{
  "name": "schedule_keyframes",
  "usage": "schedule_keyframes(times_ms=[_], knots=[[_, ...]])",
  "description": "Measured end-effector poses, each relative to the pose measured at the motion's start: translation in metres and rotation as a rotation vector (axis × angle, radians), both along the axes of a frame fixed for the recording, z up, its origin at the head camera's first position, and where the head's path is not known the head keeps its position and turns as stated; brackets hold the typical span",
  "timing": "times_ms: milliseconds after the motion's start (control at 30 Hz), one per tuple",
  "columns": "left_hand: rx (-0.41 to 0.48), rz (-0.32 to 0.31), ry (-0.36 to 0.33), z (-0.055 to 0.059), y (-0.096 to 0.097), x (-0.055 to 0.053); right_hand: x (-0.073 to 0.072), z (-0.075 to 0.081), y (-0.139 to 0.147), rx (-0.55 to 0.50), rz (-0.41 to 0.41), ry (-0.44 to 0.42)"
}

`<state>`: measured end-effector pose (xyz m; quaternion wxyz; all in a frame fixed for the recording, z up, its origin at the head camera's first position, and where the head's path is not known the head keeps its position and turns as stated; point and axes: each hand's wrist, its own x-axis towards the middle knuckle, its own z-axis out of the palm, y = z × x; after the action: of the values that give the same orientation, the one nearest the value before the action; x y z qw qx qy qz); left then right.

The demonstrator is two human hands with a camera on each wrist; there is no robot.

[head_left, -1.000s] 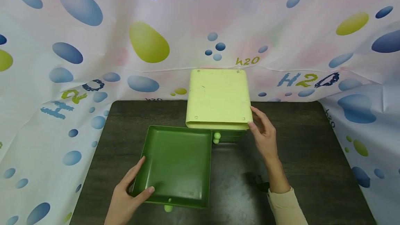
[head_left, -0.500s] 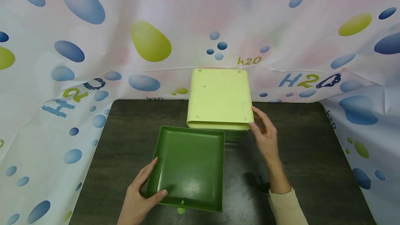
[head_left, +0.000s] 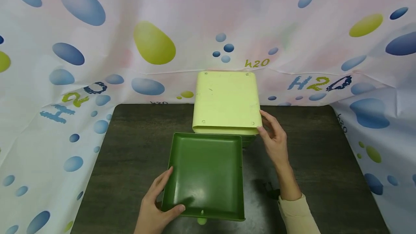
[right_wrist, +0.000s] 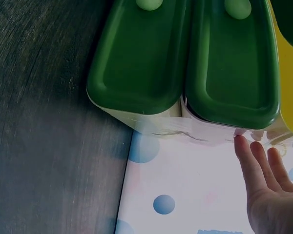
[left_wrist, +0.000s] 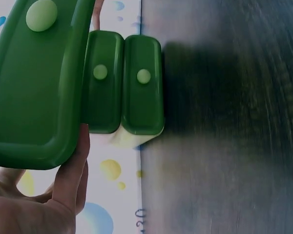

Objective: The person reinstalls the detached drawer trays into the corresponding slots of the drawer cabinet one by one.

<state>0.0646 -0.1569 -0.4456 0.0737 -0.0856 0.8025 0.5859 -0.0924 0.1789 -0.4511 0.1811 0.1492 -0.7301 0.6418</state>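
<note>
A green drawer (head_left: 206, 176), bare inside and with a round light-green knob (head_left: 202, 221) at its front, is held by my left hand (head_left: 154, 205). The thumb lies over its front left corner and the fingers run along its left side. Behind it stands a pale yellow drawer cabinet (head_left: 227, 100) with a gap under its top panel. In the left wrist view, two more green drawers (left_wrist: 103, 92) sit in the cabinet's lower part, and the held one is above their level. My right hand (head_left: 276, 140) touches the cabinet's right side near the front corner, fingers nearly straight.
The cabinet stands on a dark wood-look table (head_left: 130, 147), near its back edge. A white sheet (head_left: 107, 53) with blue and yellow-green drops and "H2O" lettering hangs behind and at both sides.
My left hand has carried the drawer to the right, from the cabinet's front left to in front of it. The right hand stays at the cabinet's side.
</note>
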Motion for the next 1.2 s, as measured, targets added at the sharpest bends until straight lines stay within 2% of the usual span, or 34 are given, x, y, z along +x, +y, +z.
schedule_keyframes(times_ms=[200, 533, 700, 933, 1033, 1200], knots=[[-0.042, -0.005, -0.001, 0.001, 0.007, 0.000, -0.002, -0.001, 0.001, -0.008, 0.013, 0.019], [-0.081, 0.022, 0.013, -0.001, 0.015, 0.000, -0.004, 0.003, 0.002, -0.051, 0.056, 0.049], [-0.067, 0.028, 0.023, -0.001, 0.022, 0.000, -0.006, 0.003, 0.005, -0.070, 0.096, 0.055], [-0.010, 0.043, 0.031, -0.001, 0.034, -0.001, -0.015, -0.018, 0.014, -0.089, 0.107, 0.049], [0.020, 0.043, 0.036, -0.001, 0.039, -0.003, -0.014, -0.018, 0.015, -0.091, 0.110, 0.037], [0.018, 0.034, 0.066, -0.002, 0.045, -0.003, -0.014, -0.017, 0.016, -0.089, 0.116, 0.027]])
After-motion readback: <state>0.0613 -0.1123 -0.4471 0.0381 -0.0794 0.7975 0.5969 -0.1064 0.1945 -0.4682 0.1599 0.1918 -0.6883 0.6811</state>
